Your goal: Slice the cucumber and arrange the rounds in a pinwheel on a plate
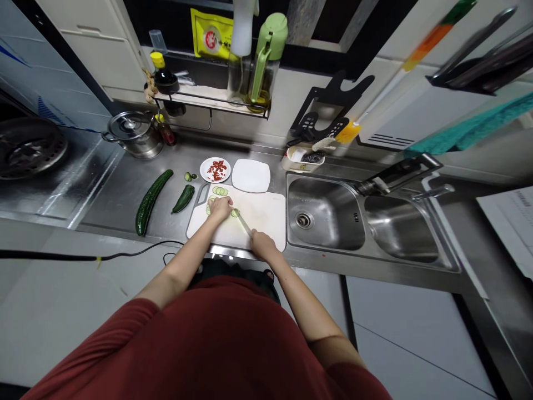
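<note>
My right hand (263, 244) is wrapped round the handle of a knife (244, 223), whose blade points up and left over the white cutting board (266, 211). A round cucumber slice (235, 213) lies at the blade's tip. My left hand (220, 209) is curled down on the left part of the board, closed over cucumber slices (208, 210) that peek out at its left side. Its fingertips are partly hidden. More cucumber slices (220, 191) lie just beyond it. Left of the board are a cut cucumber piece (183, 199) and a whole cucumber (153, 201).
Behind the board stand a plate of chopped red pieces (216, 170) and a white square plate (250, 175). Small cucumber ends (190, 176) lie nearby. A double sink (327, 214) is on the right; a lidded pot (133, 133) stands back left. A rack (212, 100) holds bottles.
</note>
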Demonstrator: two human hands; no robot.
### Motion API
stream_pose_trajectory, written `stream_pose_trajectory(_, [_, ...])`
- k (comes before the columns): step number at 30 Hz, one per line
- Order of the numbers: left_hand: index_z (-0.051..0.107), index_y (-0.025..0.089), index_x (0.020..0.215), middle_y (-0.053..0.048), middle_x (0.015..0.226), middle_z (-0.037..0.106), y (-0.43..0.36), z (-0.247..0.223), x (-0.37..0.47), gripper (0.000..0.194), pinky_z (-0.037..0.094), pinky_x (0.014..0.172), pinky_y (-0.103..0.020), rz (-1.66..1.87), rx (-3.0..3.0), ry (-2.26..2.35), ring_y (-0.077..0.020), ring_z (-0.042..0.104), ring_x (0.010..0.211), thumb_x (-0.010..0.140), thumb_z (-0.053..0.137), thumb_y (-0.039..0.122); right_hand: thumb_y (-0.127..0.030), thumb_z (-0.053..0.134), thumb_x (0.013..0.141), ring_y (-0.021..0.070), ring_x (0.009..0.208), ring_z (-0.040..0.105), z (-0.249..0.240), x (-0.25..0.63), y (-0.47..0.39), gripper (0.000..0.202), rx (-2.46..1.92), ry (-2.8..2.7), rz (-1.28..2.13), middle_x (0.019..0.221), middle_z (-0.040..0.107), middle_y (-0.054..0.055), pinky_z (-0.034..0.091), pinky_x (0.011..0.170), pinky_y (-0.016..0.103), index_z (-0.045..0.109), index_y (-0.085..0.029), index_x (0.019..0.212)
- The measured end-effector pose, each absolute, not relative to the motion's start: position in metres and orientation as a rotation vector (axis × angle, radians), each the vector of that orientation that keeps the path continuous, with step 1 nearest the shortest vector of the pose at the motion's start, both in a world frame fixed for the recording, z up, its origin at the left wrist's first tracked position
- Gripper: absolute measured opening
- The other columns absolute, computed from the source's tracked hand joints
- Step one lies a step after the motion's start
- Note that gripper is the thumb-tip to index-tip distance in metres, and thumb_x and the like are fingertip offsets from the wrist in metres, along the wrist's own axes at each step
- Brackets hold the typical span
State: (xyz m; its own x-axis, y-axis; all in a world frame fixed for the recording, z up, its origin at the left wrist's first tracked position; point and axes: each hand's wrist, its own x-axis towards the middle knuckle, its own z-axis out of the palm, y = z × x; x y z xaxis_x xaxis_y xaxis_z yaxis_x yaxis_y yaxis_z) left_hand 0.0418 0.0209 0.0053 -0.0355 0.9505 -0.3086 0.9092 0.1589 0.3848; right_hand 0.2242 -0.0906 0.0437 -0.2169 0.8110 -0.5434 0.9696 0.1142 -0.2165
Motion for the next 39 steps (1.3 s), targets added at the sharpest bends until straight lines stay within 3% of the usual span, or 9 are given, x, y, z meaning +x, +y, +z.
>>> stream_pose_trajectory(25, [0.065,0.028,0.091,-0.002,0.098,0.071,0.018,0.007,0.043,0.012,0.027,0.095,-0.043,0.112,1.758,1.962,-0.0263,0.055,0.109,0.079,0.062,0.031,-0.019,0.035,0.095,0.027,0.097,0.066,0.055,0.237,-0.116,0.027,1.769,2.004,-0.81,0.105,0.067,0.018,0.047,0.075,0.033,0.054,-0.014,0.113])
stream_pose_trajectory(39, [0.066,0.028,0.092,-0.003,0.098,0.071,0.019,0.009,0.043,0.014,0.028,0.094,-0.042,0.093,1.754,1.966,-0.0258,0.055,0.109,0.079,0.062,0.031,-0.014,0.038,0.091,0.0275,0.1,0.065,0.053,0.219,-0.09,0.027,1.755,2.069,-0.79,0.107,0.066,0.019,0.048,0.079,0.035,0.053,-0.012,0.113])
